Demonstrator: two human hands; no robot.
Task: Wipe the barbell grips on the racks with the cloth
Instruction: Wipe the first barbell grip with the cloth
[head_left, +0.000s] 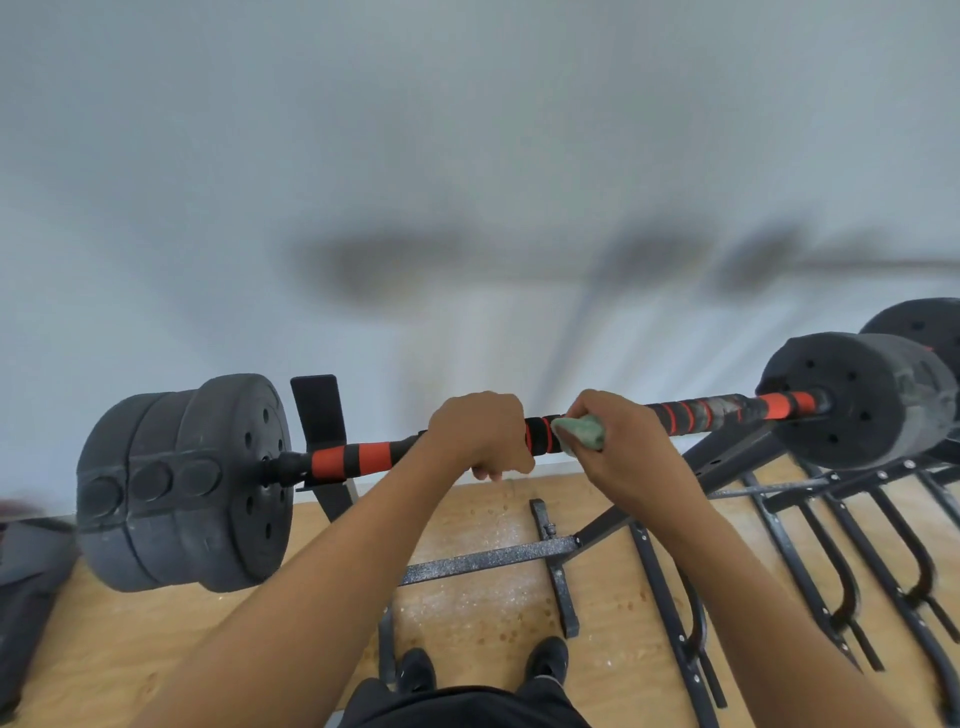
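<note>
Black rack (524, 556) below, weight plates (192, 483) either end. Barbell (363, 457) lies crosswise, left to right, rising rightward. Left hand (480, 434) wraps the grip; right hand (621, 441) clutches the green cloth (579, 432) against it.

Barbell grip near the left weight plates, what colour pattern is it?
The barbell grip has alternating red-orange and black bands, clearest in the head view.
</note>
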